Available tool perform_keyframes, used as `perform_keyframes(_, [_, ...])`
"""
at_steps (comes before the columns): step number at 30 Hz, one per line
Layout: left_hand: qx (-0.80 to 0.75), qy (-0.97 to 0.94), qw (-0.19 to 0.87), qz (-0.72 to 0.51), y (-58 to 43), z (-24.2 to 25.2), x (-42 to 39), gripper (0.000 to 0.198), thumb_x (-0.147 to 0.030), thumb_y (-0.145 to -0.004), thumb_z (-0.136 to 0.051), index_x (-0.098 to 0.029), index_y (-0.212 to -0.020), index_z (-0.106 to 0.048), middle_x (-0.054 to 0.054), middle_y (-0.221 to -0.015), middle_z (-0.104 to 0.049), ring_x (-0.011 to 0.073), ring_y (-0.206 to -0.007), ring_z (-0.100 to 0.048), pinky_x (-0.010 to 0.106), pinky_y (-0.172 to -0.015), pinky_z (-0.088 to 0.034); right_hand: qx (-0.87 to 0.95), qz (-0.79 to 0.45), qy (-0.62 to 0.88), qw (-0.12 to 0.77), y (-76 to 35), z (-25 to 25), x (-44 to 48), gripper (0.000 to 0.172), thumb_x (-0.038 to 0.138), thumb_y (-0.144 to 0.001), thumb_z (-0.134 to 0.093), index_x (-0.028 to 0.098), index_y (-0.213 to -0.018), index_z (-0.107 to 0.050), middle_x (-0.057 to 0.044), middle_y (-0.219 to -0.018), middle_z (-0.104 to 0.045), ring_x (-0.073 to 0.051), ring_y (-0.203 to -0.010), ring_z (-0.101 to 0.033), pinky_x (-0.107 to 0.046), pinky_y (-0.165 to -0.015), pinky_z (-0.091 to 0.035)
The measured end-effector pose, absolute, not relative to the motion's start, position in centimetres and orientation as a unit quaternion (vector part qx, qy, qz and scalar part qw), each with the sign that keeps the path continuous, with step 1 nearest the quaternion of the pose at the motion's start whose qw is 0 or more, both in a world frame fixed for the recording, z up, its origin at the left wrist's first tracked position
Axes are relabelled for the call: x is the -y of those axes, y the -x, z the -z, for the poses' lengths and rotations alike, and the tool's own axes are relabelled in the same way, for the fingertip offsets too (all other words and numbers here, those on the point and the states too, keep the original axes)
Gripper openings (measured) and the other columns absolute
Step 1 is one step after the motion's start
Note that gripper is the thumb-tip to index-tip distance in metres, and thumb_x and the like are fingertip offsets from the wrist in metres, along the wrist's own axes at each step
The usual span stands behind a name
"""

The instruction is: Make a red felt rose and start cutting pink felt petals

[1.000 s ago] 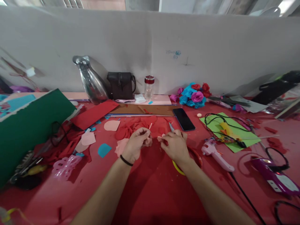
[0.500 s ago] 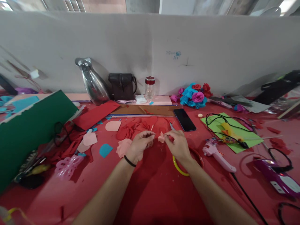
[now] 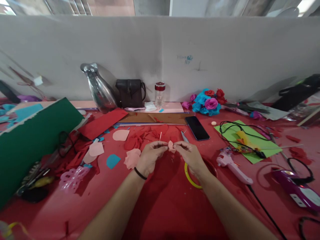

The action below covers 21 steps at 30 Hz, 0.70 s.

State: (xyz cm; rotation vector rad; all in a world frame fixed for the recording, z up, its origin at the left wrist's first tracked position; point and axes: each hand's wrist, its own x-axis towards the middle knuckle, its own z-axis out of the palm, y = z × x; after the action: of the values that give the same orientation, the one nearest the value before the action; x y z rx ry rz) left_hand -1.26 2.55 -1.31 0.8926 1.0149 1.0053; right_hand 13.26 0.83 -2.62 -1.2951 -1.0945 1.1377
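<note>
A small folded piece of pink crepe paper (image 3: 171,146) sits between my two hands. My right hand (image 3: 191,156) pinches its right side with thumb and fingertips. From the other side, the closed fingertips of my left hand (image 3: 151,156) meet the paper's left edge. A thin pale stick (image 3: 160,135) shows just above my left fingers; whether they hold it I cannot tell. Left of that hand lie ruffled pink petals (image 3: 132,158), and behind it crumpled red paper (image 3: 140,136). A yellow tape ring (image 3: 190,178) lies partly under my right wrist.
A phone (image 3: 197,128), a pink glue gun (image 3: 233,166) with its cord and a purple power strip (image 3: 297,190) lie to the right. Paper flowers (image 3: 207,102), a glass jar (image 3: 160,94), a black bag (image 3: 130,93) and a metal jug (image 3: 100,88) stand along the back. Green board (image 3: 37,143) rises left.
My left hand has moved right, bringing its fingertips against the pink paper. My right hand keeps its pinch and has shifted slightly left; the paper now stands more upright.
</note>
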Motion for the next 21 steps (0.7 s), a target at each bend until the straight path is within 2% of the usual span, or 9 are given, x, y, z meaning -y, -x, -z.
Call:
perform_keyframes(4, [-0.452,-0.398,0.660,-0.449,1.01,1.06,-2.41,0.019,-0.023,-0.054,-0.075,-0.013,-0.069,-0.067,-0.004,-0.050,-0.053,0.0039,-0.044,-0.034,0.021,-0.046,-0.024,0.452,-0.485,0.538,0.521,-13.22,2.81,-0.92,0.016,0.035,-0.066,-0.066,0.019,-0.064,-0.069,-0.001,-0.066,-0.067,-0.016,-0.067,-0.058,-0.028,-0.069,-0.044])
perform_keyframes(8, [-0.464,-0.393,0.653,-0.452,0.90,1.26,-2.47,0.016,-0.021,-0.054,-0.073,-0.013,-0.065,-0.067,-0.004,-0.050,-0.054,0.0042,-0.045,-0.038,0.020,-0.047,-0.026,0.451,-0.494,0.533,0.518,-13.03,2.65,-0.85,0.016,0.036,-0.065,-0.067,0.020,-0.063,-0.068,-0.001,-0.066,-0.067,-0.016,-0.068,-0.058,-0.029,-0.070,-0.044])
perform_keyframes(14, [-0.478,-0.414,0.633,-0.445,1.00,1.34,-2.50,0.015,-0.021,-0.053,-0.073,-0.013,-0.066,-0.069,0.001,-0.060,-0.063,0.0068,-0.051,-0.046,0.021,-0.051,-0.033,0.441,-0.502,0.532,0.521,-12.99,2.16,-0.77,0.021,0.040,-0.066,-0.066,0.019,-0.064,-0.068,0.001,-0.061,-0.063,-0.012,-0.057,-0.051,-0.024,-0.056,-0.039])
perform_keyframes(21, [-0.492,-0.432,0.614,-0.441,0.88,1.29,-2.46,0.009,-0.016,-0.054,-0.070,-0.014,-0.063,-0.070,0.001,-0.062,-0.065,0.0094,-0.056,-0.051,0.022,-0.056,-0.038,0.402,-0.487,0.561,0.535,-13.48,2.31,-1.09,0.018,0.036,-0.060,-0.069,0.018,-0.062,-0.067,0.003,-0.053,-0.058,-0.010,-0.050,-0.047,-0.024,-0.052,-0.036])
